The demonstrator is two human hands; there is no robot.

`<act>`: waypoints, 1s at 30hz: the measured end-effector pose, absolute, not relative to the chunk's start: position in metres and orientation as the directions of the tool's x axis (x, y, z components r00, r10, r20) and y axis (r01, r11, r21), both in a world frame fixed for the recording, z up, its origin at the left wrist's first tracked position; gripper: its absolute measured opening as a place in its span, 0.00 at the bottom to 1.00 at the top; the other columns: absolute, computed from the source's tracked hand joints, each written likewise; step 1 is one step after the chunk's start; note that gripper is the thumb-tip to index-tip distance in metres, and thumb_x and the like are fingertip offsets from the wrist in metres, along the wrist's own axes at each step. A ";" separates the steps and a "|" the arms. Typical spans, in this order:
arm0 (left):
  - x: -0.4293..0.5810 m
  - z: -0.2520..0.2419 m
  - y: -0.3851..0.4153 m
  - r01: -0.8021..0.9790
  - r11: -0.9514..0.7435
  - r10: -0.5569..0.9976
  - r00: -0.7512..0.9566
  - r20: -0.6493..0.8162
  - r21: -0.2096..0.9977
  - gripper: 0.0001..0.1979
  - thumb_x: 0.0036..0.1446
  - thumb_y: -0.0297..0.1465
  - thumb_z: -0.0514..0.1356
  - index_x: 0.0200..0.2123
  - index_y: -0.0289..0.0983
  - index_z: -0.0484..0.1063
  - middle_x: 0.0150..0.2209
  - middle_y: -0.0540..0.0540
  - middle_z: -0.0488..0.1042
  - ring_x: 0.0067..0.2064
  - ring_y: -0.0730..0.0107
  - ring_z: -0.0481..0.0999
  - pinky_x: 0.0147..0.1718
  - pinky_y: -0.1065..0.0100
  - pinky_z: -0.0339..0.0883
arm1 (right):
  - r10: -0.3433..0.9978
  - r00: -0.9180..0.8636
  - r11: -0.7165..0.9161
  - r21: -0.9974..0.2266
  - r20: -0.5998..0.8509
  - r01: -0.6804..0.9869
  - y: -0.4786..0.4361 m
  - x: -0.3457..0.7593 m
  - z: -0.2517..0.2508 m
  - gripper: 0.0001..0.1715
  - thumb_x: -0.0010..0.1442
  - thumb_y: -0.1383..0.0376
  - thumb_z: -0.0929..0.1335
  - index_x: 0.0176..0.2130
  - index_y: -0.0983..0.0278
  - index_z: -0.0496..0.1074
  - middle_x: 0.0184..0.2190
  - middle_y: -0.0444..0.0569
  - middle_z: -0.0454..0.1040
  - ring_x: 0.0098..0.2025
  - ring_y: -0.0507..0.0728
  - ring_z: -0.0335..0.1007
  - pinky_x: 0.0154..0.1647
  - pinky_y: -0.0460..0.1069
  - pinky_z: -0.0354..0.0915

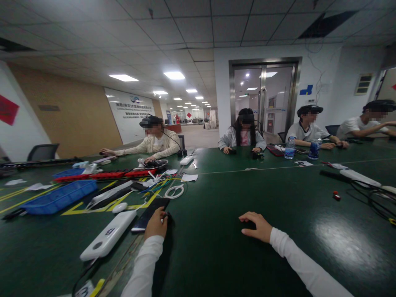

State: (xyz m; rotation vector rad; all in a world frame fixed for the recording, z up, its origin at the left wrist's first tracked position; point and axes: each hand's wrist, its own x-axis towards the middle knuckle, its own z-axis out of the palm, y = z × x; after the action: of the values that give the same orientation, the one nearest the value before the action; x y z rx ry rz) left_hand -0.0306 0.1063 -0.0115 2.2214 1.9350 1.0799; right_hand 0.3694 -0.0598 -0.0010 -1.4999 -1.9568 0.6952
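Table [216,194], glossy green, bears left hand [156,223] and right hand [257,226] under ceiling lights [174,75].

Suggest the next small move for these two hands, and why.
Probably curl the right hand onto the small black object beneath it: the hand lies flat over it, not gripping. The left hand looks curled around a small dark piece beside the flat black slab, so likely only the right lacks a hold.
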 end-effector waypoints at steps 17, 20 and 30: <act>-0.019 0.004 0.092 0.887 -0.168 0.910 -0.028 0.413 0.430 0.17 0.45 0.27 0.52 0.42 0.38 0.61 0.36 0.47 0.74 0.37 0.68 0.73 0.38 0.66 0.65 | 0.948 -0.250 0.317 -0.670 0.198 0.672 -0.056 0.373 -0.009 0.22 0.52 0.54 0.65 0.46 0.58 0.63 0.43 0.45 0.65 0.47 0.58 0.59 0.49 0.55 0.53; -0.020 0.005 0.092 0.892 -0.157 0.913 -0.034 0.407 0.425 0.17 0.45 0.27 0.53 0.42 0.38 0.61 0.36 0.47 0.74 0.37 0.68 0.73 0.38 0.67 0.65 | 0.954 -0.242 0.296 -0.665 0.175 0.686 -0.053 0.372 -0.012 0.22 0.52 0.55 0.65 0.46 0.58 0.63 0.44 0.46 0.65 0.47 0.59 0.58 0.49 0.55 0.53; 0.038 -0.005 0.072 0.842 -0.367 0.887 0.188 0.422 0.395 0.16 0.48 0.29 0.51 0.43 0.38 0.63 0.37 0.47 0.73 0.42 0.67 0.69 0.44 0.63 0.62 | 0.962 -0.237 0.265 -0.682 0.137 0.681 -0.058 0.372 -0.009 0.22 0.53 0.54 0.64 0.48 0.56 0.61 0.46 0.45 0.63 0.49 0.60 0.56 0.49 0.56 0.54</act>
State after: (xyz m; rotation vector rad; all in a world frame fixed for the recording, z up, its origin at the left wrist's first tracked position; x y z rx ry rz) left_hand 0.0376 0.0722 -0.0046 2.3633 1.7226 0.9248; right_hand 0.3723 -0.0575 -0.0086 -1.4795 -1.9997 0.6758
